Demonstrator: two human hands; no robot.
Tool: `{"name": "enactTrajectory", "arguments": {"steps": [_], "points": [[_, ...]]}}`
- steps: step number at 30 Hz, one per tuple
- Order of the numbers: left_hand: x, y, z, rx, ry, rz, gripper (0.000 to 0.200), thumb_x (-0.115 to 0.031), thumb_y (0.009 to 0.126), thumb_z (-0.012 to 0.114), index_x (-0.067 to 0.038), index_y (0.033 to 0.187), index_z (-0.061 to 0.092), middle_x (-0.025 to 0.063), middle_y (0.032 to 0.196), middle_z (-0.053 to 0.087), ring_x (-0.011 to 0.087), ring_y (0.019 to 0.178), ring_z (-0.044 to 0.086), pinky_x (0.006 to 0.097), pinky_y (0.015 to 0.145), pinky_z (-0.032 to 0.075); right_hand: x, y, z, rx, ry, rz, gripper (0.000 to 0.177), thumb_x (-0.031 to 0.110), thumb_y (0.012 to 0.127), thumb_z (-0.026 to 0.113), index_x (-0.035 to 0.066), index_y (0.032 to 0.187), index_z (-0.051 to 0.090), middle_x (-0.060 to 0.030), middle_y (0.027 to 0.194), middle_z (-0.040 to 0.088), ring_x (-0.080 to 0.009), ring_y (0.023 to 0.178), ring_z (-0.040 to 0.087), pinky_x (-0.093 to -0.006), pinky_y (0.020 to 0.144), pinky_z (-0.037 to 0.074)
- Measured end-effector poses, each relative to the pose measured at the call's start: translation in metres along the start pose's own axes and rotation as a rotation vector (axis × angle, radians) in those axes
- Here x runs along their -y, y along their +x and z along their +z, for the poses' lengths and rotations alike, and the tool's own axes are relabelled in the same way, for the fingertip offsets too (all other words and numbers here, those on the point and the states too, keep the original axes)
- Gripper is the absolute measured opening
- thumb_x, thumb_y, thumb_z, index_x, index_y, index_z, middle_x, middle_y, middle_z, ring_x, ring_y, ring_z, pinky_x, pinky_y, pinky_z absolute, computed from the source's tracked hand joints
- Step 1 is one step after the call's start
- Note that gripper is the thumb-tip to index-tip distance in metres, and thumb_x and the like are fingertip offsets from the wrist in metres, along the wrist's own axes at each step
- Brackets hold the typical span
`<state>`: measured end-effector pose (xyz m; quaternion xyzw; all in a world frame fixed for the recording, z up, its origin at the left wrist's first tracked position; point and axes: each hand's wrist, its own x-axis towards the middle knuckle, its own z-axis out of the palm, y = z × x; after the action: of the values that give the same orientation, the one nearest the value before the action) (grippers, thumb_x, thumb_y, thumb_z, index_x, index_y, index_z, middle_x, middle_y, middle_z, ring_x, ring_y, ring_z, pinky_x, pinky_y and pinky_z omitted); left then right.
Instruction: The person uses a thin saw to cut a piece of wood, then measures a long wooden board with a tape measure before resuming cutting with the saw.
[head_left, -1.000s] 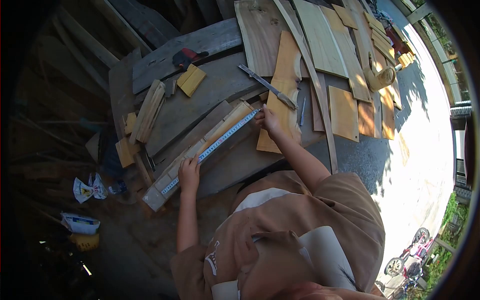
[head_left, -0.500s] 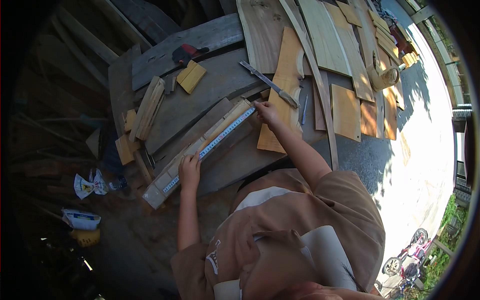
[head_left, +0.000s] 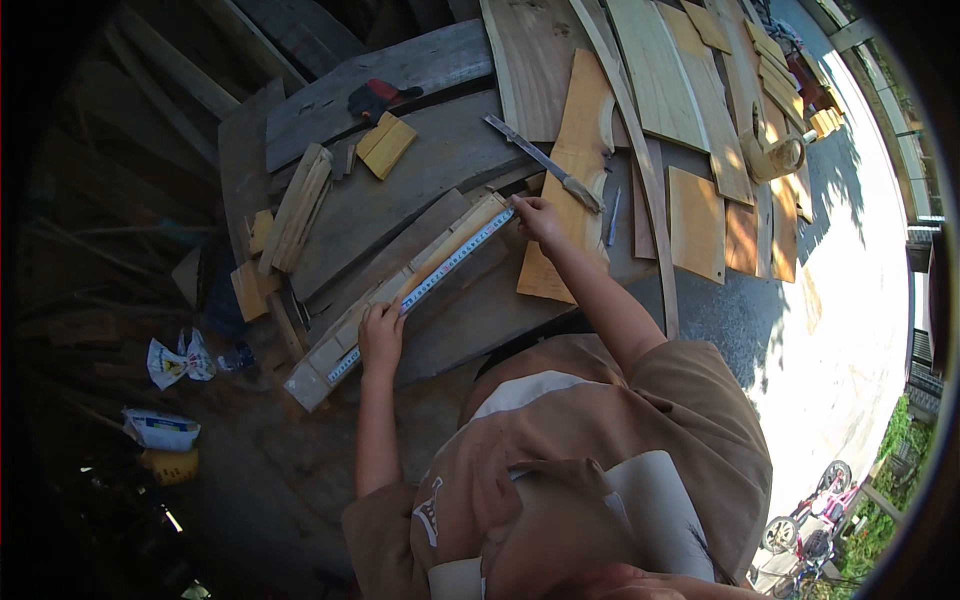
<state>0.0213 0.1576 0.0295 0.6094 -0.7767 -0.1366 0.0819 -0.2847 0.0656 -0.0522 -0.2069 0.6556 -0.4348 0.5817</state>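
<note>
A white tape measure (head_left: 455,262) stretches slantwise along the near side of a long narrow wooden piece (head_left: 352,322) on the workbench. My right hand (head_left: 537,220) pinches the tape's far end at the upper right end of the wood. Farther down, my left hand (head_left: 381,338) is closed over the tape and the wood's edge, and a short stretch of tape shows beyond it. My fingers hide part of the markings. Near my right hand, a long-bladed tool with a handle (head_left: 550,165) lies across a live-edge board (head_left: 570,130).
A pen-like blue tool (head_left: 613,215) rests right of the board. Yellowish wood blocks (head_left: 386,145) and a red-and-black item (head_left: 380,98) lie at the back. Several planks (head_left: 660,80) cover the right side, with a roll of tape (head_left: 785,155) on them. A plastic bag (head_left: 180,358) sits lower left.
The view has shifted slightly. Both hands keep almost the same places on the tape and wood, with my left hand's fingers only a little moved.
</note>
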Motion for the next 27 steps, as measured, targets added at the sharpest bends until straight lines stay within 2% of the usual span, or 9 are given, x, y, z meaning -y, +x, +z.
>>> {"name": "enactTrajectory", "arguments": {"steps": [6,8,16,20,27], "points": [[-0.001,0.000,-0.002,-0.006,-0.010,-0.004,0.029,-0.012,0.075,0.062,-0.009,0.103,0.062,0.0080,0.084,0.054,0.0261,0.082,0.052,0.0374,0.071,0.043,-0.001,0.001,-0.002,0.028,-0.038,0.000,0.030,0.033,0.077,0.065,0.005,0.073,0.054,-0.0005,0.056,0.049,-0.0095,0.044,0.049,-0.0222,0.041,0.039],[-0.002,0.000,-0.003,-0.008,-0.024,-0.017,0.029,-0.012,0.075,0.062,-0.009,0.103,0.062,0.0079,0.084,0.054,0.0260,0.082,0.051,0.0374,0.071,0.043,-0.004,0.004,-0.002,0.011,-0.086,-0.007,0.029,0.033,0.077,0.065,0.006,0.077,0.055,-0.0003,0.059,0.051,-0.0087,0.046,0.050,-0.0203,0.040,0.037],[0.000,-0.003,-0.002,-0.020,-0.047,-0.022,0.028,-0.011,0.075,0.061,-0.009,0.102,0.062,0.0077,0.083,0.054,0.0255,0.081,0.052,0.0370,0.071,0.043,-0.005,0.005,0.006,-0.070,-0.118,-0.062,0.025,0.026,0.075,0.067,0.003,0.078,0.057,-0.0022,0.062,0.054,-0.0095,0.045,0.050,-0.0214,0.039,0.037],[0.003,-0.004,0.001,-0.063,-0.022,0.009,0.026,-0.010,0.076,0.061,-0.010,0.102,0.063,0.0083,0.082,0.054,0.0253,0.080,0.052,0.0362,0.070,0.043,0.001,-0.001,0.005,-0.040,-0.067,-0.095,0.026,0.024,0.075,0.067,0.001,0.085,0.060,-0.0021,0.064,0.055,-0.0089,0.045,0.049,-0.0214,0.040,0.037],[0.007,-0.005,0.008,-0.170,0.062,0.042,0.025,-0.012,0.077,0.060,-0.012,0.102,0.064,0.0084,0.080,0.053,0.0247,0.078,0.052,0.0358,0.069,0.043,0.002,-0.002,0.004,-0.036,-0.086,-0.085,0.022,0.022,0.075,0.066,0.001,0.082,0.061,-0.0014,0.063,0.054,-0.0078,0.047,0.047,-0.0212,0.041,0.036]]}}
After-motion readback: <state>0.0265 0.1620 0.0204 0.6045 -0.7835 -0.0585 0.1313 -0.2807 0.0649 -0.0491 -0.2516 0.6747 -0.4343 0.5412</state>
